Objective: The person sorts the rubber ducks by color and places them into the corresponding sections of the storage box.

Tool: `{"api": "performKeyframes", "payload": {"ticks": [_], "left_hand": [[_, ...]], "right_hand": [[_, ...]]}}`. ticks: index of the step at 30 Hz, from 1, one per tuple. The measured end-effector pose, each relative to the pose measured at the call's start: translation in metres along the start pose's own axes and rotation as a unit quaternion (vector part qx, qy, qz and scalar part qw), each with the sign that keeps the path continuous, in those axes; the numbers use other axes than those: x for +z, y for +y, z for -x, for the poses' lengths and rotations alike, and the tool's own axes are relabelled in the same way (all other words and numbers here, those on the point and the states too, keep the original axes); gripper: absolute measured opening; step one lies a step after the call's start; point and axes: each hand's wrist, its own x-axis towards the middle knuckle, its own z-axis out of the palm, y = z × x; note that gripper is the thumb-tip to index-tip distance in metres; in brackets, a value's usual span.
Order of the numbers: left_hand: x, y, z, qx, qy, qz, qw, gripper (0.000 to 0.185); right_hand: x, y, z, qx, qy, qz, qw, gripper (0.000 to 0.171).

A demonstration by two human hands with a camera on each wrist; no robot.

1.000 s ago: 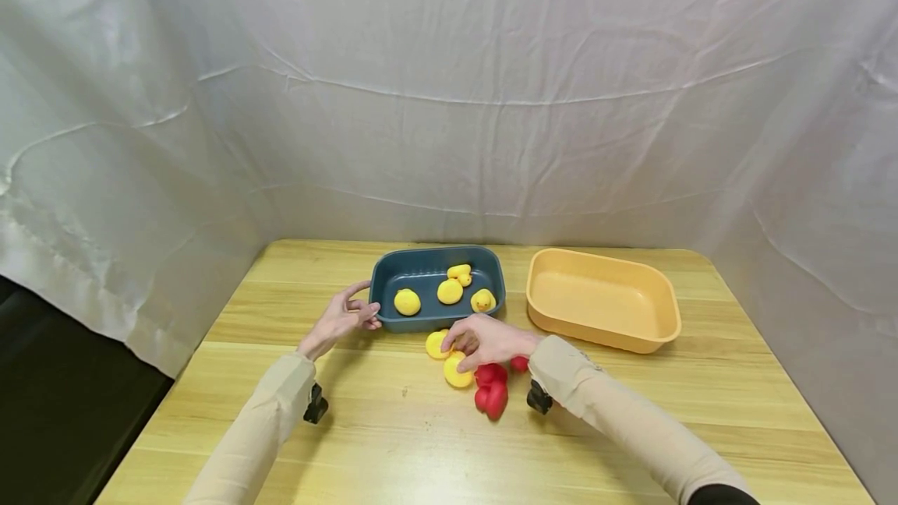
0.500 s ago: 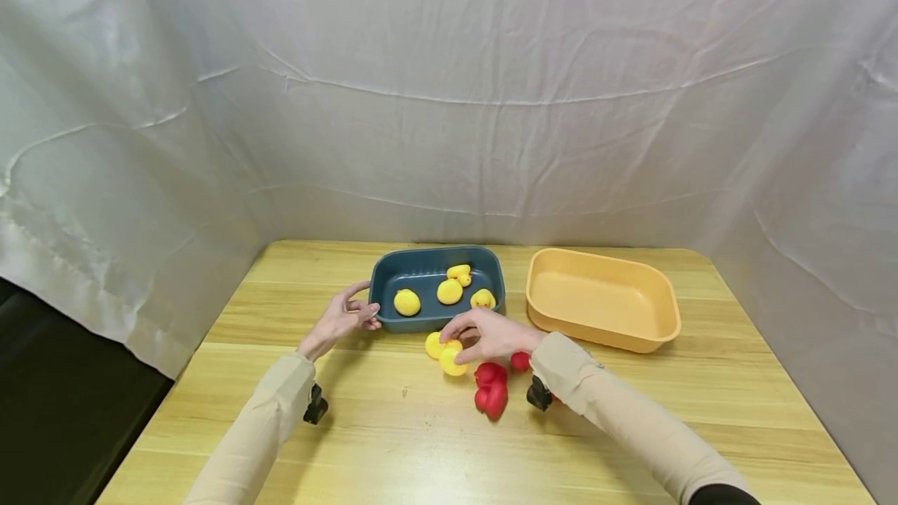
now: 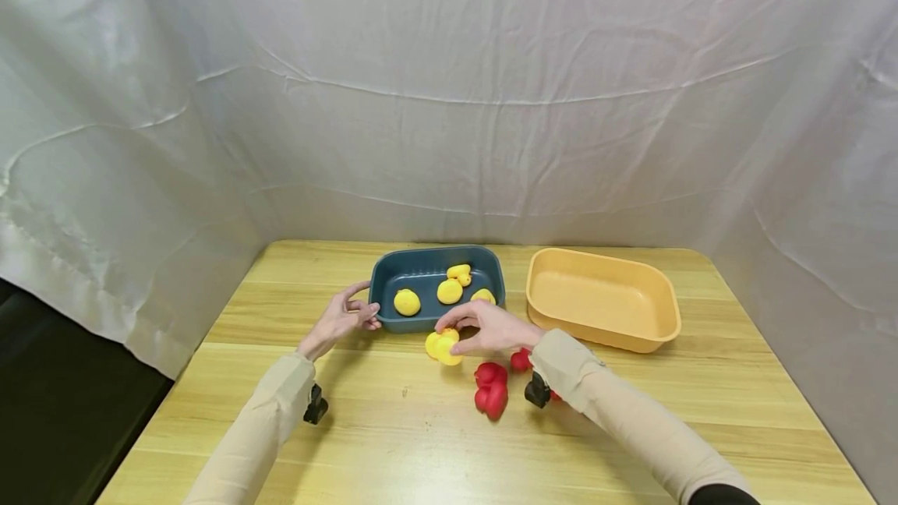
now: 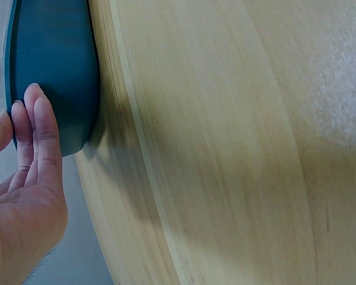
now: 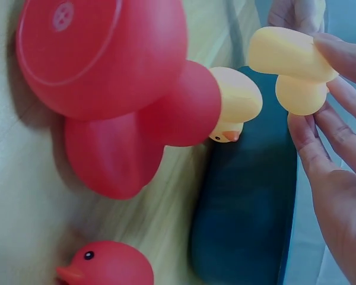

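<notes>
My left hand [image 3: 340,323] holds the left end of the dark blue bin [image 3: 407,325], its thumb at the rim and its fingers against the outer wall [image 4: 53,139]. Between the thumb and fingers of my right hand [image 3: 496,329] is a yellow rubber duck [image 5: 293,56], held just in front of the bin. Another yellow duck [image 5: 240,95] sits on the table beneath it, partly covered in the head view. Inside the bin lie several more yellow ducks [image 3: 407,302]; the right hand partly hides the nearest right one [image 3: 482,296].
Red rubber ducks [image 3: 494,396] lie on the wooden table [image 3: 393,443] below and beside the right hand, some partly under the right forearm. To the right of the blue bin stands an orange-yellow bin [image 3: 603,298] with nothing in it. Pale curtains [image 3: 491,139] hang around the table.
My right hand has lifted the yellow duck and carried it slightly left and toward the blue bin. The left hand and both bins have stayed put.
</notes>
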Motion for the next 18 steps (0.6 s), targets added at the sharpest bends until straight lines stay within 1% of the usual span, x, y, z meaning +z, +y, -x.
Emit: {"api": "performKeyframes", "payload": {"ticks": [5,11,18], "left_hand": [[-0.0001,-0.0001,-0.0001,0.003,-0.002,0.0,1.0,0.067],[-0.0001,0.0005,0.0005,0.004,-0.001,0.002,1.0,0.066],[0.0001,0.0009,0.0,-0.002,0.001,0.002,1.0,0.066]], "right_hand": [[-0.0039,-0.0024,-0.0009,-0.031,0.009,-0.001,0.999,0.042],[-0.0063,-0.0036,-0.0018,-0.072,0.039,-0.016,0.996,0.044],[-0.0082,-0.0063,-0.0039,-0.077,0.085,-0.014,0.993,0.046]]}}
